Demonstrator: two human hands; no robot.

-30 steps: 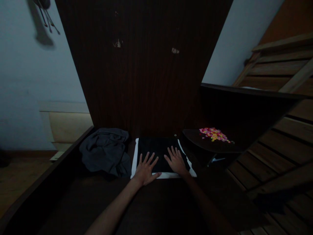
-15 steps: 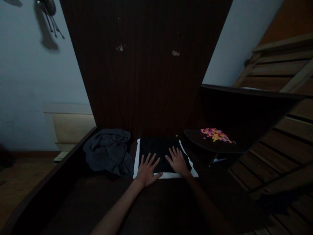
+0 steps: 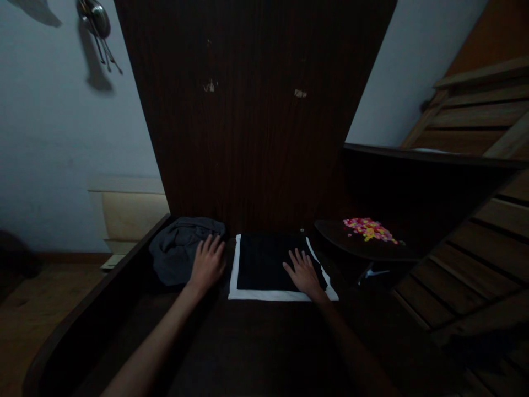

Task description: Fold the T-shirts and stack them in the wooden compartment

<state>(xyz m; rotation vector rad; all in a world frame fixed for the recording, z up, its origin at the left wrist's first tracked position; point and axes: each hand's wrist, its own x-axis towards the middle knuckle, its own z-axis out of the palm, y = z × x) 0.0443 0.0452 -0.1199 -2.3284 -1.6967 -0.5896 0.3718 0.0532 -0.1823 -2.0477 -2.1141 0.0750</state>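
While the right grip [image 3: 305, 274], a bare hand with spread fingers, lies palm down on the right part of a flat, rectangular black cloth with a white border [image 3: 264, 264], the left grip [image 3: 209, 263] is over the right side of a crumpled dark grey cloth [image 3: 173, 248], its fingers loose and slightly apart; whether they touch it I cannot tell. Both cloths lie close together on the dark brown wooden surface [image 3: 248, 342], the grey one to the left. Just behind them stands a tall dark wooden panel [image 3: 256, 138], and a raised dark wooden edge [image 3: 97, 292] bounds the left side. To the right, a dark shelf with a curved front [image 3: 351, 246] carries a loose pile of small pink, red and yellow pieces [image 3: 369, 229]. Farther out are a slatted wooden frame [image 3: 471, 116] on the right and a round metal fixture [image 3: 98, 19] on the pale left wall [image 3: 41, 110].
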